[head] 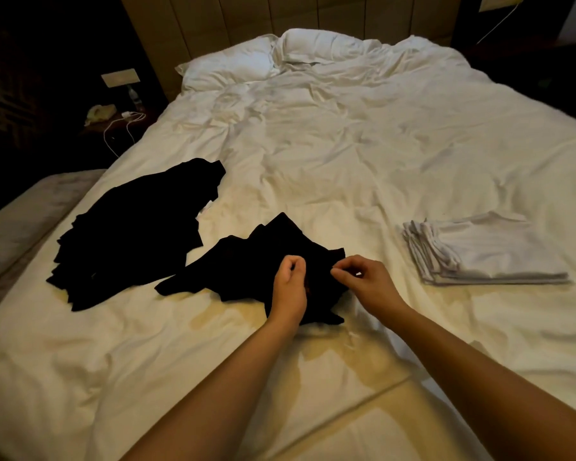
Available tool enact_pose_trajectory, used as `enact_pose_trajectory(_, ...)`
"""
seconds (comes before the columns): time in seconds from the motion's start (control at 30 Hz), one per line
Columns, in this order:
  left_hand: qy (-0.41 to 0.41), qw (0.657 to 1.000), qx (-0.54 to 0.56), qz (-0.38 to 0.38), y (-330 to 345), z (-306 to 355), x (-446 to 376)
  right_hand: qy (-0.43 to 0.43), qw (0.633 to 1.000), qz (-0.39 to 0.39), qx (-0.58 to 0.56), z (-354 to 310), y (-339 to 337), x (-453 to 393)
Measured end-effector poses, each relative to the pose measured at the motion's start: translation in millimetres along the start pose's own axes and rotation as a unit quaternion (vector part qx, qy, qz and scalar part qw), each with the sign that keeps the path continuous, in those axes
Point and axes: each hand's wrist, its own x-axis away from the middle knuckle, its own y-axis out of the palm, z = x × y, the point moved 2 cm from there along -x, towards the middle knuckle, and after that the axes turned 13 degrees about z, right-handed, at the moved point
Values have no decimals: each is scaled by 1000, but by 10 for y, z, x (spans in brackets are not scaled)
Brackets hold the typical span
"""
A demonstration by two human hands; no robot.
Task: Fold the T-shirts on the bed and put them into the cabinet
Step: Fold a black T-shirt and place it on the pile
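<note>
My left hand [290,287] and right hand [363,281] both pinch a black shirt [246,271] near the bed's [346,144] bottom edge. More black shirts [130,227] lie by the left edge, white shirts [486,251] by the right.

Dim bedroom, likely a hotel room, wide bed [363,144] under a rumpled white duvet, two white pillows [233,63] against a tall padded headboard [246,18], dark nightstand [113,123] with charger cable [127,124], wall switch panel [119,77]
</note>
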Motion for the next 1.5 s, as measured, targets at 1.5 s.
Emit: enact_pose_trajectory(1.5, -22, 920, -217, -325, -1216, 196, -553, 125, 990, 63, -3, -797, 442, -217)
